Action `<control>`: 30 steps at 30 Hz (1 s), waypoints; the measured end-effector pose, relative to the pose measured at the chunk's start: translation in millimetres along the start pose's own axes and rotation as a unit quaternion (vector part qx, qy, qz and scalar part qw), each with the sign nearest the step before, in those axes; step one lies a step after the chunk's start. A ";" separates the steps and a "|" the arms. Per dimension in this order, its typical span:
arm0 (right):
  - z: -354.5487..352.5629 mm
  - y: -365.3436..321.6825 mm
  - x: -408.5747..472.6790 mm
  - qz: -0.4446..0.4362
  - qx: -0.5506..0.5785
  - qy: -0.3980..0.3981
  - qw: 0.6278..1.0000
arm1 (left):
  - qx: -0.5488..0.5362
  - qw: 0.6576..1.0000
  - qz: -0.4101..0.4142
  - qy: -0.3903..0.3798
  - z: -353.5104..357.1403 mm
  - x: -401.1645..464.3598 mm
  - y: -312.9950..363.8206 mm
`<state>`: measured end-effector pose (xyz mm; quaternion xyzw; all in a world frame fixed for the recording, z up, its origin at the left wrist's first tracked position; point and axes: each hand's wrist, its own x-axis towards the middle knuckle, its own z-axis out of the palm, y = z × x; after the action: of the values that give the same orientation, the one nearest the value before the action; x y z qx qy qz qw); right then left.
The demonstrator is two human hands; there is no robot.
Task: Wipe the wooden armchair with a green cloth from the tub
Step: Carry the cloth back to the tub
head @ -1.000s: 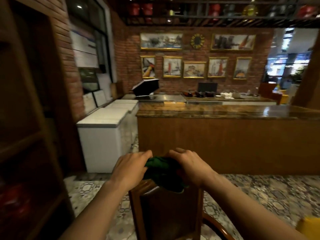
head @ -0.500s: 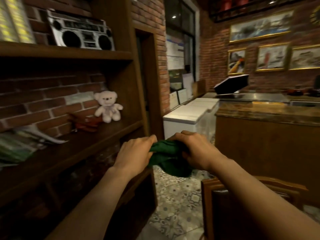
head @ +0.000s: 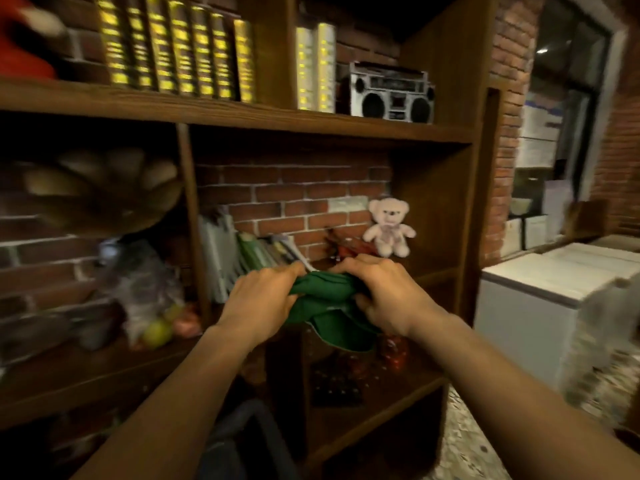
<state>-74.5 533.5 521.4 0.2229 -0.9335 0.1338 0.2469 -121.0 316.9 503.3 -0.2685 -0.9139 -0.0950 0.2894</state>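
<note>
Both hands hold the green cloth (head: 322, 303) in mid-air in front of a wooden shelf (head: 242, 114). The left hand (head: 263, 299) and right hand (head: 384, 292) each have their fingers closed on the bunched cloth. A boombox (head: 391, 93), books (head: 180, 46) and a teddy bear (head: 389, 225) stand on the shelf. The gilt lettering on the book spines is too blurred to read.

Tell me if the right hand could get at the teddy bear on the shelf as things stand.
Probably not yet: the right hand is gripping the green cloth together with the left hand. The teddy bear sits unobstructed just beyond.
</note>
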 end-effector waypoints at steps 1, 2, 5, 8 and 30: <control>13.1 -17.5 18.7 -0.016 0.009 -0.001 1.000 | 0.011 1.000 -0.014 0.006 -7.0 -9.3 -25.5; 25.2 -33.2 34.7 -0.030 0.016 -0.001 0.999 | 0.021 0.999 -0.024 0.011 -13.8 -18.2 -48.5; 64.7 -82.9 80.0 -0.060 0.038 0.004 0.997 | 0.033 0.998 -0.055 0.014 -36.2 -50.0 -116.1; 101.3 -131.0 114.6 -0.100 0.060 -0.003 0.993 | 0.065 0.993 -0.092 0.022 -53.2 -83.6 -172.5; 291.0 -223.6 140.8 -0.179 0.178 -0.148 0.956 | 0.079 0.956 -0.268 -0.091 -2.7 -234.5 -282.3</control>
<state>-193.1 186.1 380.8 0.4443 -0.8654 0.2170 0.0819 -112.4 -22.6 364.4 0.0030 -0.9794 -0.0714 0.1888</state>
